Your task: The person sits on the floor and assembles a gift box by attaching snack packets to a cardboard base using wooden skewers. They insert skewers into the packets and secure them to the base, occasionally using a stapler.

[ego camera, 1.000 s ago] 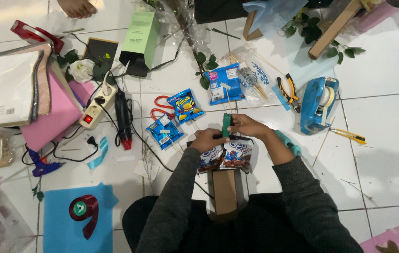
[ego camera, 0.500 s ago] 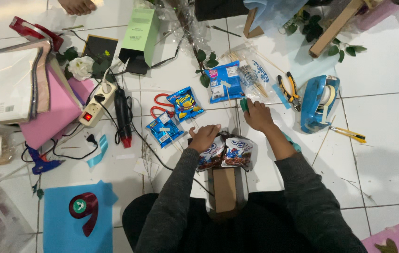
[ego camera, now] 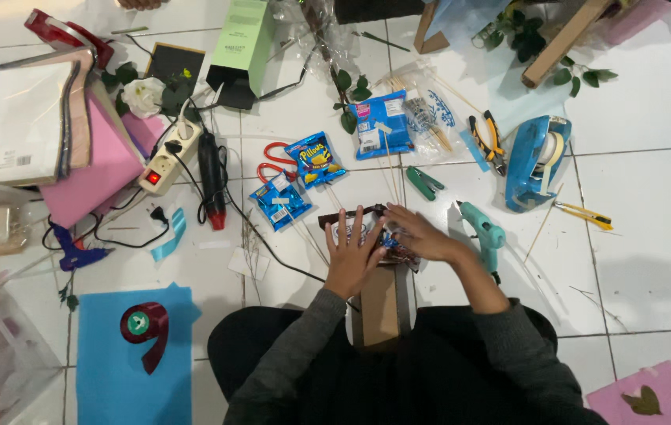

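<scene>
1. While seated on a white tiled floor [ego camera: 650, 205], a person in a grey long-sleeved top presses both hands onto small snack packets [ego camera: 382, 236] laid over the top end of a brown cardboard piece [ego camera: 380, 311] that rests in front of the lap.
2. The left hand [ego camera: 353, 256] lies flat on the packets, palm down, fingers spread and pointing away from the body.
3. The right hand [ego camera: 422, 234] lies just beside it, also palm down, fingers stretched out and slightly parted toward the left hand; neither hand pinches anything.
4. A teal glue gun [ego camera: 483, 230] lies on the tiles just beside the right wrist, with a small green stapler [ego camera: 425, 182] a little farther out.
5. More blue snack packets [ego camera: 316, 159] on thin wooden sticks lie above the hands, near red-handled scissors [ego camera: 274, 161].
6. A blue tape dispenser [ego camera: 538, 162] sits to the right, with pliers [ego camera: 486, 140] next to it and a yellow cutter [ego camera: 583, 214] below it.
7. To the left lie a black glue gun [ego camera: 212, 175], a white power strip [ego camera: 168, 157] with its red switch lit, pink paper [ego camera: 91, 169], and a dark red ribbon roll [ego camera: 143, 324] on a blue sheet [ego camera: 107, 370].
</scene>
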